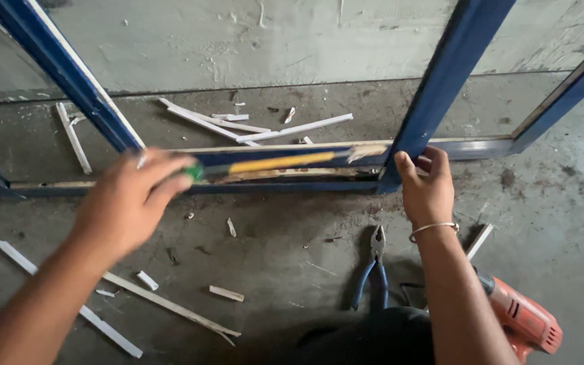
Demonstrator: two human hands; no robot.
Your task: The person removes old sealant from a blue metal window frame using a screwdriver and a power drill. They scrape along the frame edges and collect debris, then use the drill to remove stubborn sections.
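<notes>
Left hand (130, 203), centre-left of frame, fist closed on a yellow-shafted tool (282, 162) (motion-blurred) lying along the blue frame's bottom rail (292, 188); right hand (427, 189) grips the blue upright (434, 94); pliers (375, 267) on floor, lower centre

Both arms reach forward, the left hand (130, 203) blurred and curled in a grip, the right hand (427, 189) clasped, wrist bangled.
</notes>
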